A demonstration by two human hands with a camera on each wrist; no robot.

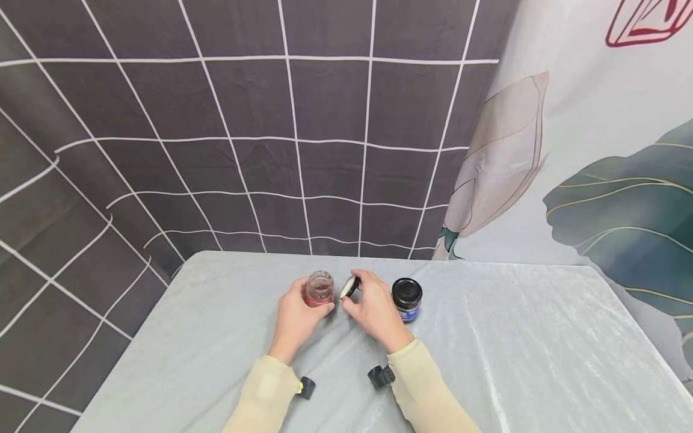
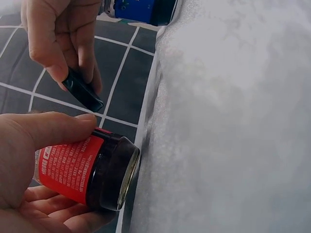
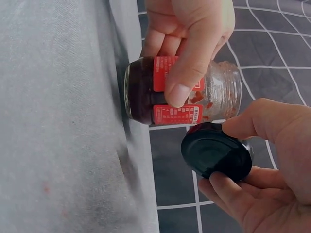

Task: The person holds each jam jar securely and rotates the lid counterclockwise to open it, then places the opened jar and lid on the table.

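My left hand (image 1: 296, 316) grips a glass jar (image 1: 320, 290) with a red label, thumb on one side and fingers round the other. Its mouth is uncovered, and the right wrist view shows dark contents low in the jar (image 3: 141, 92) with red bits stuck to the upper glass. Just to the right, my right hand (image 1: 376, 308) pinches a black lid (image 1: 350, 288) by its edge, tilted so the pale inside faces the jar. Lid and jar mouth are apart in the head view. Beside the right hand stands a second jar (image 1: 407, 299), black-lidded with a blue label.
A pale grey cloth covers the table (image 1: 520, 349). Behind it hangs a dark curtain (image 1: 330, 174) with a white grid, and a leaf-patterned curtain (image 1: 568, 198) is at the right. Small black devices (image 1: 381, 376) are worn at both wrists.
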